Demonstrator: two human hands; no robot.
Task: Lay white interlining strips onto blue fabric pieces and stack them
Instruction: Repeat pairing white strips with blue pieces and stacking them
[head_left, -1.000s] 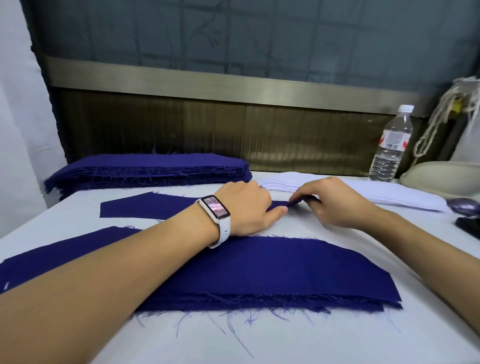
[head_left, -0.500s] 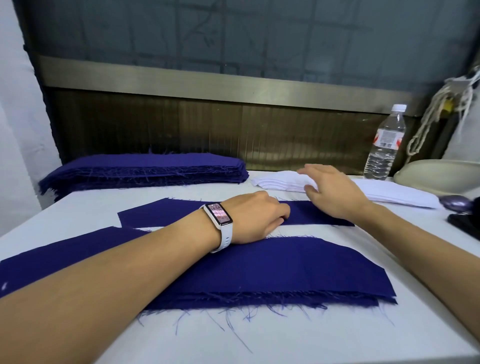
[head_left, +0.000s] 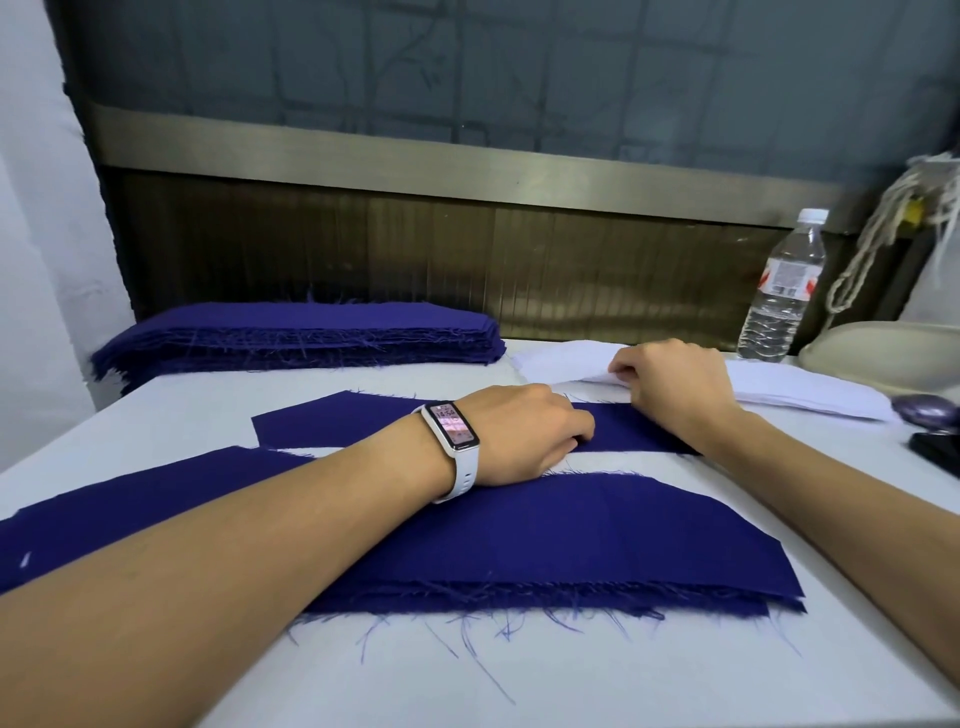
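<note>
left hand (head_left: 524, 434) curled knuckles-up on the lone blue piece (head_left: 332, 426) mid-table, grip unclear, right hand (head_left: 675, 384) pinching the top strip (head_left: 566, 361) of the white pile (head_left: 800, 389) just behind it, front stack (head_left: 571, 530) nearest, back stack (head_left: 301, 332) far left

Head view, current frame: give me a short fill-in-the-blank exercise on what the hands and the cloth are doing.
1. The right hand pinches the top strip of the ____ interlining pile.
2. The left hand rests on a single ____ fabric piece.
3. The watch sits on the ____ wrist.
4. The water bottle stands far back on the person's ____ side.
Missing words: white; blue; left; right.
</note>
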